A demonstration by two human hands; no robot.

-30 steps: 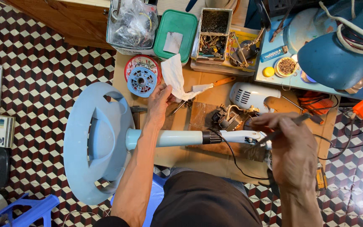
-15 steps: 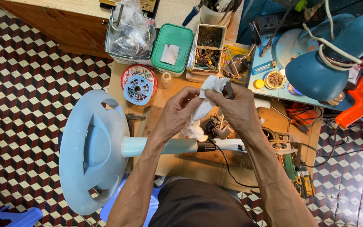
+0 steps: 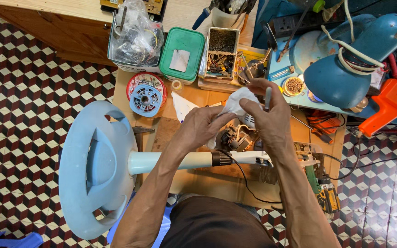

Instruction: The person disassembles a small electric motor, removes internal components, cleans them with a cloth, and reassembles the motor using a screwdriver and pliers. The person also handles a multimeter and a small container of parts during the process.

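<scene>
White tissue [image 3: 236, 102] pinched between both hands above motor [image 3: 236, 138] | left hand [image 3: 201, 126] closed on its lower edge, 7 o'clock | right hand [image 3: 269, 115] clamped on top, pen-like tool [image 3: 268, 97] tucked in fingers | keep tissue taut, off wiring

Open air above bare bench [image 3: 207, 177] just below pole [image 3: 175, 160]. Left blocked by fan base [image 3: 97, 170] standing on edge. Ahead crowded: spool [image 3: 146, 99], green box [image 3: 181, 55], parts tray [image 3: 220, 57]. Right hemmed in by lamp [image 3: 350, 69], orange tool [image 3: 389, 103], cord [image 3: 242, 174], drill [image 3: 322, 190]. Motor [image 3: 237, 138] close beneath raised hands.
</scene>
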